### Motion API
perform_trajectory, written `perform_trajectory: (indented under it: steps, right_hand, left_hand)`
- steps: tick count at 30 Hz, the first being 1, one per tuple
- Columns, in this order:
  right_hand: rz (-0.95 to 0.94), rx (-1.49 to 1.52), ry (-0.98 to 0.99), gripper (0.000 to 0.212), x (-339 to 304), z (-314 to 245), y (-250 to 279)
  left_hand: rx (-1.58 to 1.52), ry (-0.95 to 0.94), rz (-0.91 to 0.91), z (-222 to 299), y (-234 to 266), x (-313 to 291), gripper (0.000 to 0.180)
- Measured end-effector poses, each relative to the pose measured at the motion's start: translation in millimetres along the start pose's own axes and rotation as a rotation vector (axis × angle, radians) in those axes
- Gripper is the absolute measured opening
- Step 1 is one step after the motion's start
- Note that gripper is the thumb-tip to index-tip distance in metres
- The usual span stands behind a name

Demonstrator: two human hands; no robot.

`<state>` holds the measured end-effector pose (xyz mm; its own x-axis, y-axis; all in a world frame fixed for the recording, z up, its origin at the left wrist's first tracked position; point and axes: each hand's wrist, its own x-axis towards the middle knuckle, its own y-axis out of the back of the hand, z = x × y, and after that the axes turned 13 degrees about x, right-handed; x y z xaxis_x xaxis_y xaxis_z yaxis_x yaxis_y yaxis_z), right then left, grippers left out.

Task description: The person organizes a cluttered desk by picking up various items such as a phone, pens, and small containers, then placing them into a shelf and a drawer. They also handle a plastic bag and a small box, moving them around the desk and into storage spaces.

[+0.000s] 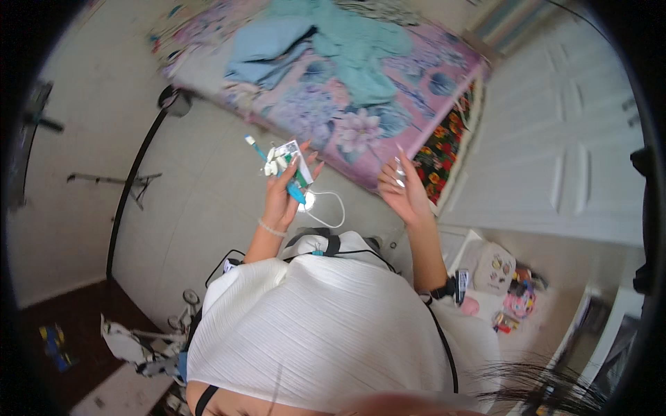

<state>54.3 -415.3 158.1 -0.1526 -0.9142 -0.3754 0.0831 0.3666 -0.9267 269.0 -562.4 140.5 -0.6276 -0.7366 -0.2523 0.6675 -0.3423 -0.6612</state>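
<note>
My left hand is closed around a small bundle in front of my body. In it are a slim blue stick with a white end, like a toothbrush, several small white pieces and a flat white-and-green packet. A thicker blue end sticks out below the fingers. From there a white cord hangs in a loop. My right hand is raised apart from the bundle, its fingers curled. Something shiny shows at its fingertips, too small to tell from the nails.
A bed with a purple floral sheet stands ahead, with a teal cloth and blue folded clothing on it. White cabinets line the right. Pouches and small items lie at lower right. A folded stroller-like frame stands lower left.
</note>
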Motion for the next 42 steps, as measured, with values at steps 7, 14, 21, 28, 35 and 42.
perform_trajectory:
  steps: [7, 14, 21, 28, 35, 42]
  right_hand:
    - [0.003, -0.008, -0.354, 0.041, 209.3, 184.2, -62.5]
    - [-0.031, -0.007, -0.665, 0.033, 409.3, 321.3, -120.4]
    - [0.086, -0.166, -0.724, 0.032, 606.2, 437.4, -179.1]
    - [0.226, -0.307, -0.832, 0.028, 835.7, 541.4, -251.3]
    - [0.275, -0.5, -0.772, 0.024, 1103.3, 621.7, -233.7]
    - [0.453, -0.527, -0.415, 0.024, 1347.2, 686.7, -176.3]
  left_hand:
    - [-0.067, -0.241, 0.375, 118.2, 167.7, -43.3, 0.053]
    - [-0.24, -0.499, 0.561, 221.3, 297.7, 20.0, 0.052]
    - [-0.259, -0.589, 0.727, 367.7, 419.6, 110.9, 0.049]
    - [-0.306, -0.677, 0.865, 522.7, 518.7, 194.2, 0.049]
    - [-0.376, -0.672, 0.958, 612.0, 676.1, 297.4, 0.052]
    - [-0.167, -0.282, 0.804, 750.6, 823.3, 430.1, 0.049]
